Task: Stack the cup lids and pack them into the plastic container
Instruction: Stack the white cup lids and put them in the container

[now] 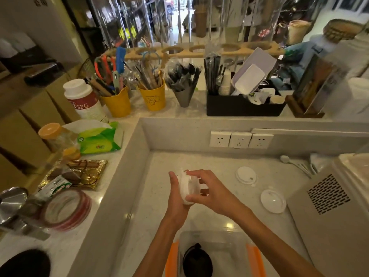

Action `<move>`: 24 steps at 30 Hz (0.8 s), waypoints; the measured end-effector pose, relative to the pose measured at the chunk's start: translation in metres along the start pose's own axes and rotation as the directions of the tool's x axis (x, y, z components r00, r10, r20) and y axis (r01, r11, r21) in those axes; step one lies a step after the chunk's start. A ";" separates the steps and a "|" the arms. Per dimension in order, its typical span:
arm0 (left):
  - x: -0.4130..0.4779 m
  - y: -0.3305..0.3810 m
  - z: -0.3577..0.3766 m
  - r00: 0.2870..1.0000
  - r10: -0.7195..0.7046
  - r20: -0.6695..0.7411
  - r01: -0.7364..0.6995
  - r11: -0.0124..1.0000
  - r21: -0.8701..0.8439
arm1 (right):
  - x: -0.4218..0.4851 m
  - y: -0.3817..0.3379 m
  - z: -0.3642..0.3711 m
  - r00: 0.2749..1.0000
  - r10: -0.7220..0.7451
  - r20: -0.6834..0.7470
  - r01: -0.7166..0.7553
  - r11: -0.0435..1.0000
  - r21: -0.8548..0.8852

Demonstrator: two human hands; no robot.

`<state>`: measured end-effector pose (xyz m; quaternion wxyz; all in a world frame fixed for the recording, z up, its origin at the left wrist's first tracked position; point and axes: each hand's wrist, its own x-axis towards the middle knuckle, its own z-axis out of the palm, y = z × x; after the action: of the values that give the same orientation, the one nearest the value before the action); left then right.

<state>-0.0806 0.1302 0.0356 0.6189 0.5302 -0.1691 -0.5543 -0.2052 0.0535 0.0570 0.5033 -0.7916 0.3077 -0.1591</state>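
I pinch a stack of white lids [187, 187] on edge between both palms: my left hand [175, 193] cups one face, my right hand [209, 189] clamps the other. Two loose lids [246, 175] [273, 200] lie on the counter [159, 206] to my right. The clear plastic container [217, 254], orange-clipped, sits below my wrists, its contents dark and unclear.

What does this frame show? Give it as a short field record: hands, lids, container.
left hand: holds a stack of white lids on edge
right hand: grip on the same stack from the other side
loose lids: two on the counter, lid and lid, lying flat and apart
plastic container: clear, orange clips, open, a dark object inside
lids packed: none visible
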 end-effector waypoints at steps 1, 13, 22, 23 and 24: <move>0.002 0.000 0.002 1.000 -0.009 0.010 0.009 1.000 -0.003 | -0.001 0.002 0.000 1.000 -0.005 -0.012 0.005 0.999 -0.039; 0.032 -0.023 0.010 0.991 -0.116 0.069 0.110 0.990 0.087 | 0.021 0.026 -0.035 0.957 0.269 0.111 -0.246 0.951 -0.186; 0.052 -0.025 -0.008 0.974 -0.227 0.028 0.228 0.952 -0.204 | 0.085 0.167 -0.104 0.677 0.610 -0.412 -0.731 0.496 -0.468; 0.052 -0.027 -0.010 0.973 -0.230 0.026 0.230 0.948 -0.218 | 0.083 0.179 -0.102 0.664 0.632 -0.400 -0.738 0.468 -0.486; 0.051 -0.028 -0.012 0.971 -0.237 0.024 0.236 0.945 -0.226 | 0.080 0.189 -0.100 0.671 0.630 -0.390 -0.729 0.465 -0.503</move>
<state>-0.0688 0.0967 -0.0118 0.6048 0.4733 -0.0387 -0.6393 -0.2620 -0.1255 -0.0726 0.2084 -0.7063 0.6680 0.1073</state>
